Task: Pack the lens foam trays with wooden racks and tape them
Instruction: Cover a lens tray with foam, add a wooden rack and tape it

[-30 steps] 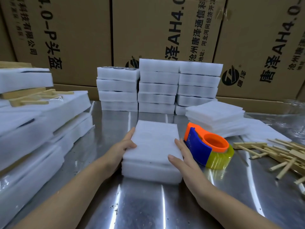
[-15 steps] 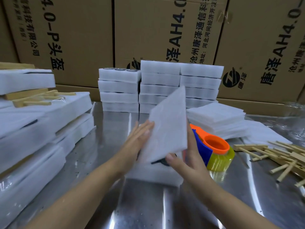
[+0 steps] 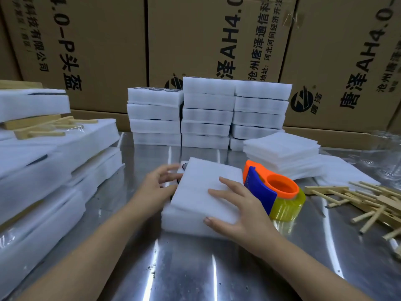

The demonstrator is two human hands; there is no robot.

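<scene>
A white foam lens tray lies on the steel table in front of me, with a white foam cover sheet laid slightly askew on top. A dark lens rim shows at the tray's uncovered far left corner. My right hand lies flat on the sheet with straight, spread fingers. My left hand touches the sheet's left edge with loosely bent fingers. An orange and blue tape dispenser with yellowish tape stands just right of the tray. Wooden racks lie in a loose pile at the right.
Stacks of foam trays stand at the back against cardboard boxes. A pile of thin foam sheets sits behind the dispenser. Large foam packs with wooden racks on them fill the left side.
The foam sheet, held up and tilted half a second ago, now lies flat on the tray. My right hand has come down on top of it; my left hand is at its left edge.
</scene>
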